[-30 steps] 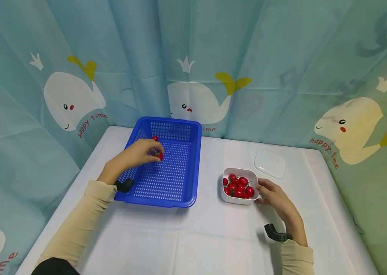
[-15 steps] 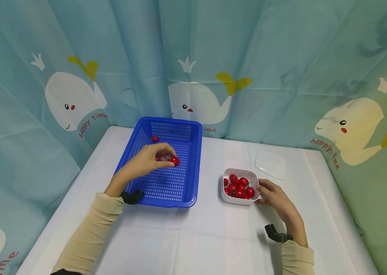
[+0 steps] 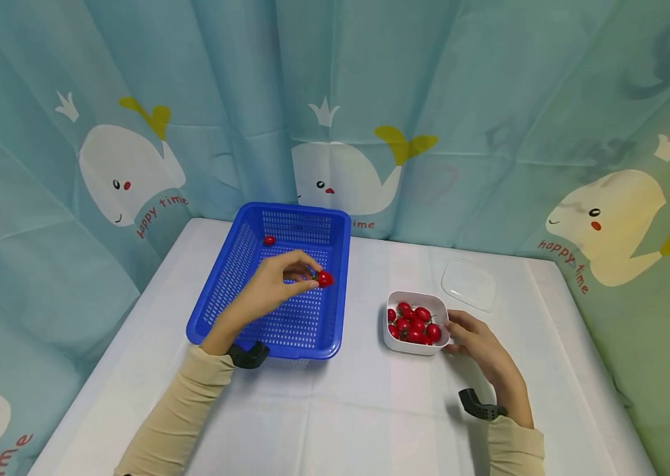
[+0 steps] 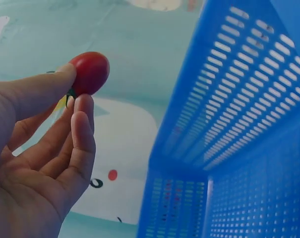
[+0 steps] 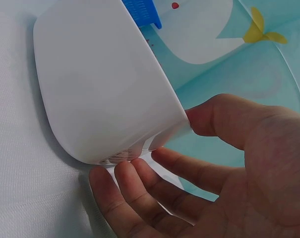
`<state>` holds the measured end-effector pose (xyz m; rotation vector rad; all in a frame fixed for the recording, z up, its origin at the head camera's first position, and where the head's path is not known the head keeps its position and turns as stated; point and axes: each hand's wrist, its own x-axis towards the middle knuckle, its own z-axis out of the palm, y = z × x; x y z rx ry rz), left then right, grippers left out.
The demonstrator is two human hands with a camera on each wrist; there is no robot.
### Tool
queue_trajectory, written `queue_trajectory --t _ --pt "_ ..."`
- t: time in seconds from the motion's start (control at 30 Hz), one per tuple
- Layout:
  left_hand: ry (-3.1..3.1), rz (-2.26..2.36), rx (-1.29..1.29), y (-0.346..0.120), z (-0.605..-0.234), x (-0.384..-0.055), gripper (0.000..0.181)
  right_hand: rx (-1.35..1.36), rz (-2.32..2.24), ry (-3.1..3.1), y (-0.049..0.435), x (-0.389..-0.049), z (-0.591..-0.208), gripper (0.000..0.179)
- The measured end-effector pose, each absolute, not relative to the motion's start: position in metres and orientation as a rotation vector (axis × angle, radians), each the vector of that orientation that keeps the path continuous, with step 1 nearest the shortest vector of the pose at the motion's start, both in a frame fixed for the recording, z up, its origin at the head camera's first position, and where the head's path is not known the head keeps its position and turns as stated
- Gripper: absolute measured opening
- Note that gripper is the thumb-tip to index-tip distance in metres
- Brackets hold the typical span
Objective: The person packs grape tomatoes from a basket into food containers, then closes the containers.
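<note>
My left hand (image 3: 272, 284) pinches a red cherry tomato (image 3: 324, 279) with a green stem between thumb and fingertips, above the right part of the blue basket (image 3: 343, 291). The left wrist view shows this tomato (image 4: 91, 73) at the tips, with the other fingers bent loosely. One more cherry tomato (image 3: 269, 240) lies in the basket's far left. My right hand (image 3: 478, 340) holds the right side of a small white container (image 3: 409, 348) on the table; several cherry tomatoes (image 3: 414, 335) lie inside. In the right wrist view, the thumb is at its rim and the fingertips touch its wall.
Behind the white container, a clear plastic lid (image 3: 468, 285) lies flat on the white-covered table (image 3: 359, 416). A blue-green curtain (image 3: 466, 192) with printed whales hangs along the back and sides. The basket's raised walls stand beneath my left hand.
My left hand has lifted the cherry tomato from the left of the basket and carried it rightward, towards the basket's right wall. My right hand and the white container have stayed put.
</note>
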<state>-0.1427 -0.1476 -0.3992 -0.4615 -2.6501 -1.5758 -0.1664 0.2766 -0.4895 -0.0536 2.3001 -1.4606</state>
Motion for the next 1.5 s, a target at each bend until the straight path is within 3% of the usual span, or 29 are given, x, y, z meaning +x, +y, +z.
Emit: queue_trajectory --t 0.47,1.03,1.5 --pt "-2.523 -1.733 -0.516 -0.109 -0.404 -0.139 0.023 -0.053 -1.471 2.295 0.277 -0.166 -0.490 0.054" --pt "-2.419 -1.943 -0.271 -0.031 -0.416 -0.137 0.022 -0.066 -1.466 2.291 0.276 -0.168 -0.491 0.054" --pt "-2.450 -1.918 -0.220 0.022 -0.445 -0.142 0.019 -0.068 -1.491 2.283 0.277 -0.167 -0.489 0.055"
